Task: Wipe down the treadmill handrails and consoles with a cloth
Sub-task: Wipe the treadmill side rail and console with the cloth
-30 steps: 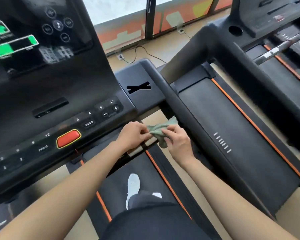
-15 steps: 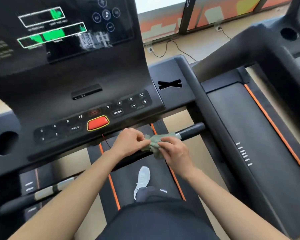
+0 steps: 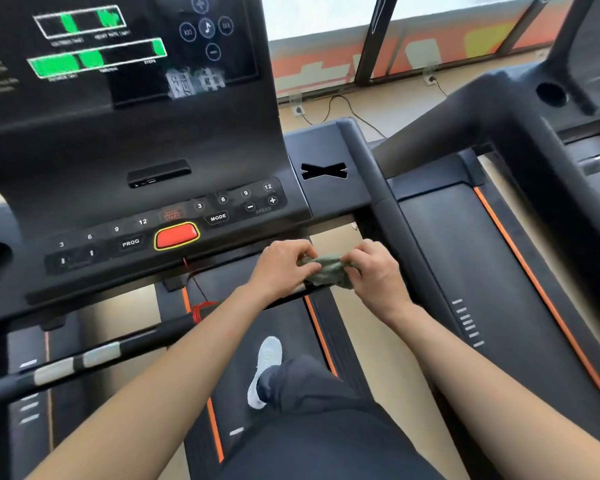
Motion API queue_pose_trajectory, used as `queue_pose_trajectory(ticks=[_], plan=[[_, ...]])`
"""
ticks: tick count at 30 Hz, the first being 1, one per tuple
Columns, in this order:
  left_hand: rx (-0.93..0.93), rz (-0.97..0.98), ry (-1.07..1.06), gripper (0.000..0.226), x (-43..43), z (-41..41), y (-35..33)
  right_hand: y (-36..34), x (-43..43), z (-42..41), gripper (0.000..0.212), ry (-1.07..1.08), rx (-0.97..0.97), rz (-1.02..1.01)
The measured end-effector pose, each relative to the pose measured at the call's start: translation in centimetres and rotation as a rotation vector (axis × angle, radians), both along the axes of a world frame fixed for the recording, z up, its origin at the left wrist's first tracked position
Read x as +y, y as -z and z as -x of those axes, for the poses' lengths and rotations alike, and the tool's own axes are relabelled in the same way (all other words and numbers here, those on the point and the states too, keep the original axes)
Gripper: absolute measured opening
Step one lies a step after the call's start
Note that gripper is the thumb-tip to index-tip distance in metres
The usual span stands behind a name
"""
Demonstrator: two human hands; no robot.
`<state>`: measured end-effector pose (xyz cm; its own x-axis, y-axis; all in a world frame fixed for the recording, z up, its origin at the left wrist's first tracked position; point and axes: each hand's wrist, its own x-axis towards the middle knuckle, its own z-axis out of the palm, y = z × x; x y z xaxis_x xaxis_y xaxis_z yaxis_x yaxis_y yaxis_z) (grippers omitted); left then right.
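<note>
A crumpled green cloth (image 3: 328, 271) is stretched between both hands just below the black console (image 3: 118, 161) of the treadmill. My left hand (image 3: 284, 265) pinches its left end, my right hand (image 3: 374, 271) grips its right end. The cloth lies over the right part of the front handrail, which my hands hide there. The left stretch of that handrail (image 3: 94, 353), black with silver sensor pads, runs toward the lower left. The right side rail (image 3: 392, 216) rises beside my right hand.
The console carries a red stop button (image 3: 176, 236), number keys and a lit screen (image 3: 94, 46). A red safety cord (image 3: 201, 308) hangs over the handrail. Another treadmill (image 3: 534, 161) stands close on the right. My foot in a white shoe (image 3: 264, 368) is on the belt.
The view has swung left and down, bringing the console centre and left handrail into sight. My hands have bunched the cloth tighter and drawn it between them over the bar.
</note>
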<state>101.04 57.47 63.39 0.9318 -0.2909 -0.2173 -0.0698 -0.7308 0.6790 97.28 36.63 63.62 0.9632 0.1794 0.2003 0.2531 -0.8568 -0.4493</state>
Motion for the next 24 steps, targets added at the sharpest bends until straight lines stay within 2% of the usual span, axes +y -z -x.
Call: queue_pose_trajectory(ticks=[5,7,9,12,16,24], plan=[[-0.258,0.065,-0.073,0.012,-3.0,-3.6,-2.7,-2.3,-2.3,-4.4,0.015,0.069,-0.212,-0.02],[-0.352,0.042,-0.102,0.012,-4.0,-5.7,-3.6,-2.6,-2.9,-6.6,0.017,0.104,-0.269,-0.017],[-0.43,-0.056,-0.08,0.015,-5.0,-8.1,-3.8,-1.9,-3.7,-8.8,0.017,0.135,-0.246,-0.005],[-0.406,-0.223,-0.006,0.024,-6.0,-10.6,-2.6,-0.1,-4.7,-10.9,0.018,0.12,-0.11,0.032],[-0.373,-0.154,0.036,0.021,-6.6,-12.7,-1.6,0.7,-5.4,-13.3,0.009,0.08,-0.156,0.013],[-0.465,-0.216,-0.006,0.019,-4.8,-18.6,-1.3,0.8,-3.8,-20.5,0.018,0.015,-0.079,-0.023]])
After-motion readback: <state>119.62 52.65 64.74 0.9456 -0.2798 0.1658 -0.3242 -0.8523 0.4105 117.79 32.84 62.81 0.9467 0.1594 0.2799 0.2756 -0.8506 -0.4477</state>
